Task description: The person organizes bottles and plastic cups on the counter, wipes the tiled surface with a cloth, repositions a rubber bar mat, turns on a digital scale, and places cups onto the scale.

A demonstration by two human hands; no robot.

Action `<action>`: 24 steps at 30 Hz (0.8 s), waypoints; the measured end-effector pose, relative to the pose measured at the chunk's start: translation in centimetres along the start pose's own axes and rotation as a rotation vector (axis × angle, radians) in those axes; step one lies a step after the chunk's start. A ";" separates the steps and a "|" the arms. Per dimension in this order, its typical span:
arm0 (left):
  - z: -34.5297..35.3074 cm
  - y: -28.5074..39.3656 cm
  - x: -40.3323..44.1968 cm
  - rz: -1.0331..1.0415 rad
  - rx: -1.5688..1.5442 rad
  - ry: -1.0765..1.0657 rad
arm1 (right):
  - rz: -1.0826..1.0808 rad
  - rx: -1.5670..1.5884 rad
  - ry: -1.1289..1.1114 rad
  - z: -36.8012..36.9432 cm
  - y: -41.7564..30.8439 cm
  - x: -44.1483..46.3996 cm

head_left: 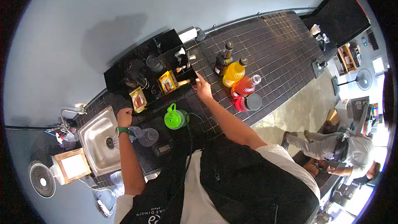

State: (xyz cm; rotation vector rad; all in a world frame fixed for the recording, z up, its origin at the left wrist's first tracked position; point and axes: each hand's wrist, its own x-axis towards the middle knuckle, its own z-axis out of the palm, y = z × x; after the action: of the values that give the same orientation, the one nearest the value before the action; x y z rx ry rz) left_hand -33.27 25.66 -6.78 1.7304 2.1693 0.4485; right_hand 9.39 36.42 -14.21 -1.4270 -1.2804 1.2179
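Note:
A black organizer box (168,96) stands on the dark tiled counter against the wall. My right hand (202,88) grips its right end, with the thumb and fingers at the edge. At its near left corner, my left hand (124,117) is closed on the box, its fingertips partly hidden. In the box are a yellow packet (167,82), a gold-coloured packet (138,99), a dark round container (154,63) and several small handled tools. Just in front sits a bottle with a bright green lid (174,118). Clear plastic cups (148,137) lie close to my left wrist.
Left of the box is a steel sink (99,141) with a tap (78,110). To the right stand a dark bottle (224,60), a yellow bottle (235,74), a red bottle (244,86) and a dark-lidded jar (251,102). Another person (348,151) works at the far right.

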 end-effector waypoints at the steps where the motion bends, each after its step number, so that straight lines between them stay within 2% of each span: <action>1: -0.1 -0.2 0.1 0.016 0.008 0.023 | 0.015 -0.047 -0.011 0.1 -0.2 -0.1; 3: 0.0 -1.0 0.5 0.016 0.014 0.029 | -0.050 0.025 0.037 0.5 -0.1 0.1; 5: 1.1 -2.3 0.3 -0.021 0.011 0.038 | -0.022 0.008 -0.052 0.1 0.9 0.3; 8: -0.3 -0.4 -1.0 -0.054 -0.011 0.054 | 0.003 -0.081 -0.035 -0.4 -0.4 -0.5; 9: -1.2 -0.3 -1.8 0.035 -0.058 0.111 | -0.007 -0.079 -0.022 -0.4 -0.4 -1.1; 10: -2.3 0.0 -2.7 0.126 -0.108 0.165 | -0.148 -0.147 0.087 -0.4 0.0 -2.2; 11: -5.0 3.7 -4.6 0.002 -0.164 0.174 | -0.284 -0.217 0.196 -0.5 0.4 -3.6; 12: -8.0 8.7 -7.1 -0.031 -0.218 0.253 | -0.340 -0.235 0.138 -1.6 0.2 -5.5; 13: -9.2 8.9 -8.5 0.024 -0.345 0.334 | -0.396 -0.254 0.077 -3.0 -0.5 -7.9; 15: -12.8 15.0 -13.0 0.104 -0.441 0.481 | -0.264 -0.165 -0.218 -6.3 -3.0 -12.9; 17: -14.4 17.2 -16.5 0.175 -0.541 0.540 | -0.114 -0.249 -0.412 -9.6 -4.6 -17.3; 20: -14.5 19.1 -19.9 0.234 -0.650 0.522 | -0.132 -0.171 -0.385 -12.6 -1.2 -22.3; 22: -14.1 20.7 -21.1 0.487 -0.762 0.513 | -0.042 -0.200 -0.351 -14.6 0.0 -24.6; 24: -13.3 22.6 -21.8 0.492 -0.741 0.519 | -0.019 -0.260 -0.358 -16.6 1.2 -25.4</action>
State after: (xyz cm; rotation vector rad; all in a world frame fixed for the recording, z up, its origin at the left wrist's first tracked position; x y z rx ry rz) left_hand -14.84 8.72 16.36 1.7711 1.4645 1.7299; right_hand 25.84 11.31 -9.40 -1.4125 -1.7453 1.3756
